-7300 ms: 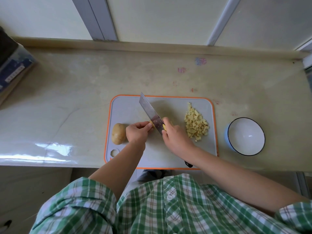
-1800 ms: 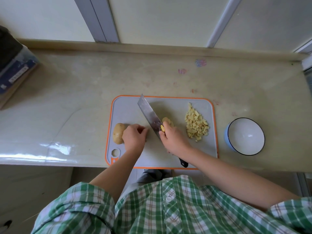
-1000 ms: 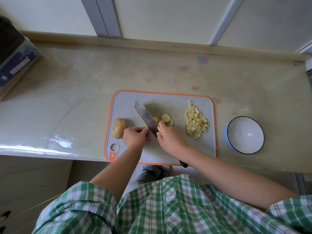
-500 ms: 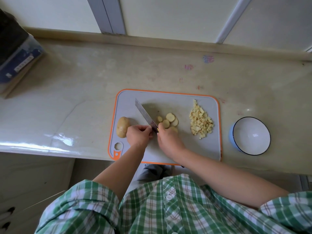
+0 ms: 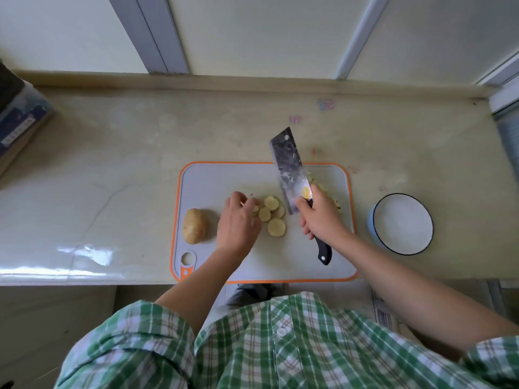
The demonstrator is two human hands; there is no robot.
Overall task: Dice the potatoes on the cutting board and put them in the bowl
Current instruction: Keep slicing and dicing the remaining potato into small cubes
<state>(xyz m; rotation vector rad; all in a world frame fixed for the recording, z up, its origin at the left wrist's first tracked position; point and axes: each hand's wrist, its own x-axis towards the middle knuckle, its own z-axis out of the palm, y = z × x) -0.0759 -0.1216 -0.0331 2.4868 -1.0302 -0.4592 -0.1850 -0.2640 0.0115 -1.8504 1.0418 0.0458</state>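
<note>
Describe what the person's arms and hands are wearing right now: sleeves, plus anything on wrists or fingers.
Both arms come out of a green-and-white plaid button shirt, its left sleeve and right sleeve rolled up around the elbows, forearms bare. The left hand and right hand are bare: no gloves, and no watch, bracelet or ring shows.

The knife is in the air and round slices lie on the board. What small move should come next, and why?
Probably the left hand should gather the loose potato slices into a neat stack. They lie spread out as whole rounds, it touches them, and the right hand holds the knife clear of them, ready to cut strips.
</note>
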